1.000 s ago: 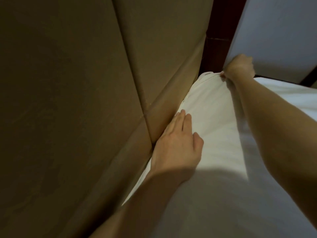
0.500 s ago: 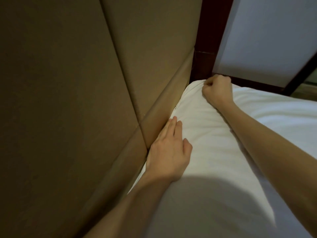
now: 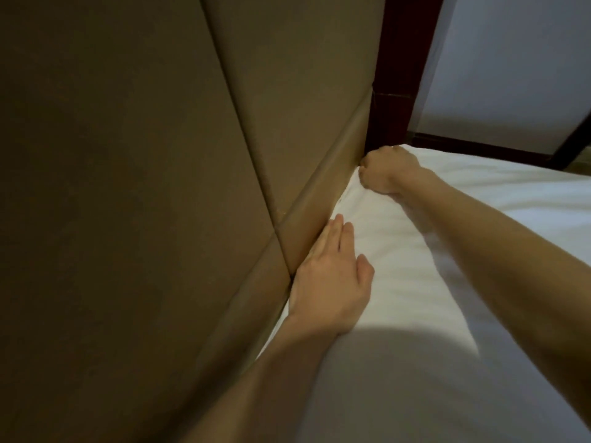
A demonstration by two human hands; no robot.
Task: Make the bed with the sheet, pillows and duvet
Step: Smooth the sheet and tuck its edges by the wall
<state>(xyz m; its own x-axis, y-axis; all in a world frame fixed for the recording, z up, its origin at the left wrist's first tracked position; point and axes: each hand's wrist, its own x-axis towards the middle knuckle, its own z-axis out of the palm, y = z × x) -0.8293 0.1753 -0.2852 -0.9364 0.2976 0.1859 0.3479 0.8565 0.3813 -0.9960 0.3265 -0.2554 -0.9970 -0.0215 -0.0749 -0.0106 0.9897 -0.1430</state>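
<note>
**Pillow seating at the head edge: in progress**

Step in hand: pillow placement. The white pillow (image 3: 399, 266) lies along the head edge of the bed. Its long side touches the padded headboard (image 3: 160, 187), and its far end reaches the bed's far head corner by the dark wood post (image 3: 403, 59).

The left hand (image 3: 329, 282) is wide, fingers straight and together. The palm lies flat on the pillow's top, with the fingers running along the line where pillow meets headboard. It presses and does not grip.

The right hand (image 3: 383, 174) is narrow, fingers curled round the pillow's far corner, knuckles close to the headboard's base (fingertips are hidden under the fist, so how much fabric it holds is unclear).

The white bedding (image 3: 511, 203) beyond the right forearm lies flat. I can't tell sheet from duvet from here. No second pillow is in view.

My read on progress: the base layer looks done on this side, the pillow stage is midway, and the duvet state is unknown.

Next move, as I judge it:
- Push the far corner down and in until it squares with the bed's corner, then let go.
- Sweep the flat left hand along the top to clear creases.
- Use low force. The filling is soft and will likely spring back, so press and hold rather than jab.
- Risk: tugging the corner may drag the pillow off the headboard line. The left palm is the anchor against that.
</note>
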